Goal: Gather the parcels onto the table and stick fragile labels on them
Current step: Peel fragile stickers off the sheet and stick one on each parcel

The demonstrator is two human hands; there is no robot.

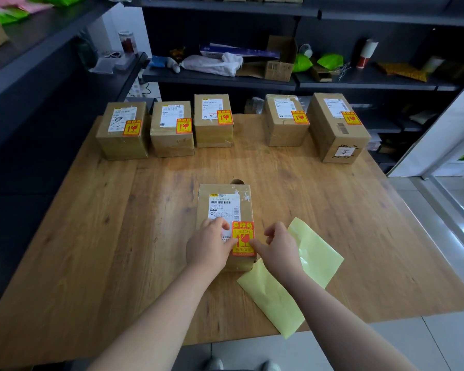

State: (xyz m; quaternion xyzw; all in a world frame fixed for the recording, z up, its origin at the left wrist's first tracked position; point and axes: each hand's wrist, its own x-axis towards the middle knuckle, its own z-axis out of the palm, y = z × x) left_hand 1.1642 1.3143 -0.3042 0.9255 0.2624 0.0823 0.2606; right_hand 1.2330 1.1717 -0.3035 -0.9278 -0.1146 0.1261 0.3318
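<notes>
- Near parcel [224, 210] on desk [91, 236], front centre.
- Left hand [209, 243] flat, fingers pressing fragile label [243, 238] edge; grips nothing.
- Right hand [277, 246] loosely curled, thumb on label.
- Five labelled parcels [213, 120] along far edge.

A parcel storeroom: labelled cardboard parcels [172, 128] on a wooden table [91, 236], dark shelves [217, 79] with packing materials.
</notes>
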